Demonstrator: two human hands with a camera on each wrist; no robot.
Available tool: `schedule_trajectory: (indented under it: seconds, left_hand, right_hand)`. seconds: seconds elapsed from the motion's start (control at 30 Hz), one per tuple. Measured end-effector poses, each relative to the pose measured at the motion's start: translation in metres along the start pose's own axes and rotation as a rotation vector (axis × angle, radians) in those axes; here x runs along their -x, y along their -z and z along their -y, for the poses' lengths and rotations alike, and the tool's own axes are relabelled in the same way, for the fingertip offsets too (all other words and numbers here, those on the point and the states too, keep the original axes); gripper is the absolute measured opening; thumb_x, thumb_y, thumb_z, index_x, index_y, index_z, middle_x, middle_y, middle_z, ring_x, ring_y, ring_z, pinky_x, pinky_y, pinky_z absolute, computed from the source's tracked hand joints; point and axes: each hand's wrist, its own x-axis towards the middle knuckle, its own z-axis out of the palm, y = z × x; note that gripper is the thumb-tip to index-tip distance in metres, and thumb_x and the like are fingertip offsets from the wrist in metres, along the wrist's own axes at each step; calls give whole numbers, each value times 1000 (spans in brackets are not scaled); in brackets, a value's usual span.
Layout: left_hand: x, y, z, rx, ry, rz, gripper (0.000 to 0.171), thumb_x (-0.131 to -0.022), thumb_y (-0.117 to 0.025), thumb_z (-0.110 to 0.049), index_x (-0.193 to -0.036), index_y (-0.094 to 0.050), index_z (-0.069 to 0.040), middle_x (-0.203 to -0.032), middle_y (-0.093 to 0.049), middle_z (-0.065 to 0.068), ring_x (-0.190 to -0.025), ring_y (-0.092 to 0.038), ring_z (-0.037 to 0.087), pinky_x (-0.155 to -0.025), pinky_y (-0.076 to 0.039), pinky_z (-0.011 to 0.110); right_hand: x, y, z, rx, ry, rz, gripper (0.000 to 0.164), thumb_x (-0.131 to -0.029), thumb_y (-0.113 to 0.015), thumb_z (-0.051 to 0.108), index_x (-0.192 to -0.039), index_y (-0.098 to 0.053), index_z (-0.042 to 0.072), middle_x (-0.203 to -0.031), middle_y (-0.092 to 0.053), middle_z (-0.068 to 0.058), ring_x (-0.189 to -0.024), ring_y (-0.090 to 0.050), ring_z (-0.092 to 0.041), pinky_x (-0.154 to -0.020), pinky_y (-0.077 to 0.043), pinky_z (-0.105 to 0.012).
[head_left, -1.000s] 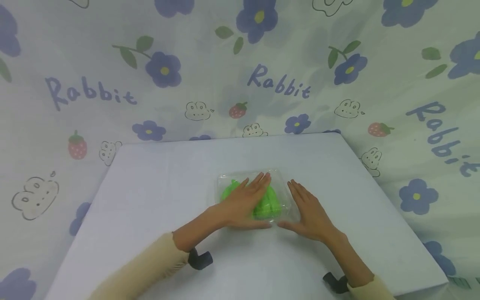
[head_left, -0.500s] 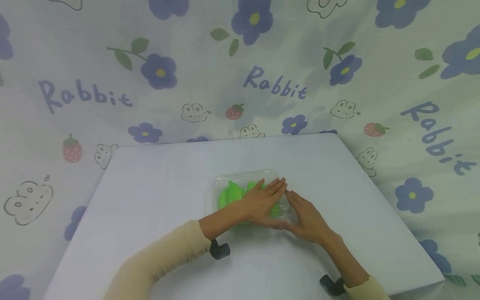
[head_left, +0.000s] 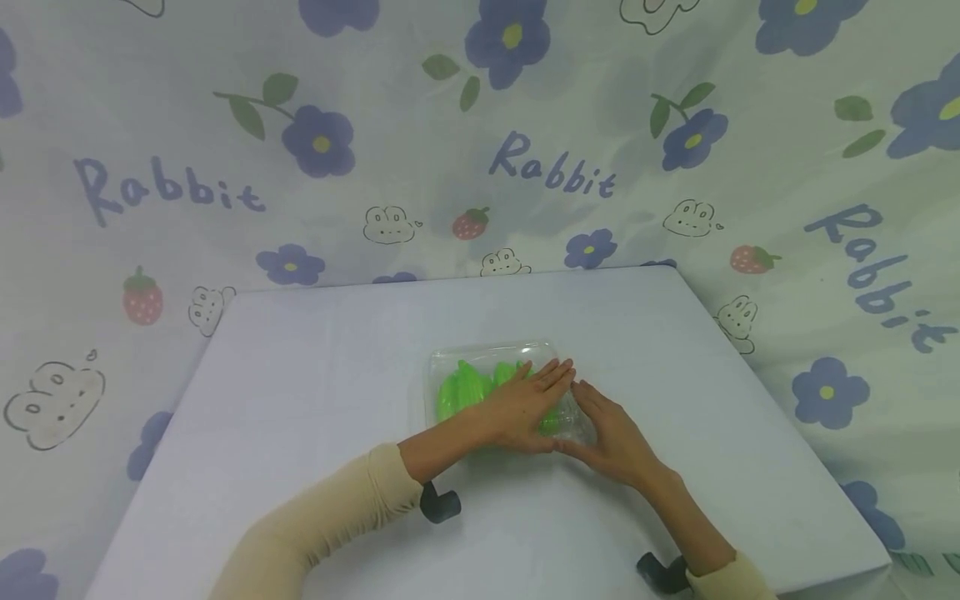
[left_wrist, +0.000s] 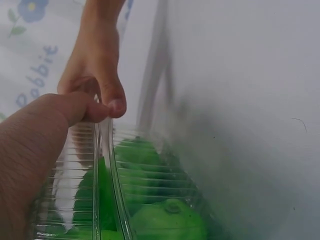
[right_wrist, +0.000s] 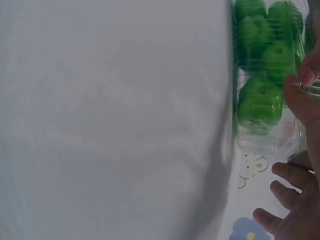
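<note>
A clear plastic box (head_left: 442,354) with a ribbed rim lies on the white table, its lid down over several bright green, rounded, lobed pieces (head_left: 471,387) that look like peppers. My left hand (head_left: 521,412) lies flat across the lid's right part, fingers straight toward the far right corner, hiding some green pieces. Along the box's right side is my right hand (head_left: 618,437), with straight fingers and the thumb spread to the near corner. Both thumbs meet at the near rim; in the left wrist view the left thumb (left_wrist: 97,111) touches the right thumb (left_wrist: 112,97) above the seam.
White cloth covers the table (head_left: 337,350), which ends at a far edge below a curtain (head_left: 420,150) printed with flowers, rabbits and strawberries. A dark camera mount (head_left: 441,504) sits under the left wrist, another mount (head_left: 662,573) under the right.
My left hand has slid right across the lid, uncovering the left green pieces and bringing its thumb to the right thumb. Over the last half second both hands barely move.
</note>
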Motion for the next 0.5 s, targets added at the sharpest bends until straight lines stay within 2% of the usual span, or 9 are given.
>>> schedule_trajectory:
  seconds: [0.27, 0.5]
  left_hand:
    - [0, -3, 0, 65, -43, -44, 97, -89, -66, -45, -156, -14, 2, -162, -12, 14, -148, -3, 27, -119, -15, 44]
    - [0, -3, 0, 118, -33, -55, 95, -88, -70, -38, -155, -16, 2, -162, -14, 13, -148, -4, 27, -119, -11, 36]
  right_hand:
    - [-3, -5, -2, -84, 0, -68, 93, -74, -87, 36, -148, -42, 2, -153, -36, -18, -137, -37, -39, -103, -39, -60]
    - [-4, -10, 1, -128, -13, -168, 92, -65, -93, 19, -143, -49, 2, -149, -40, -24, -128, -46, -47, -96, -43, -63]
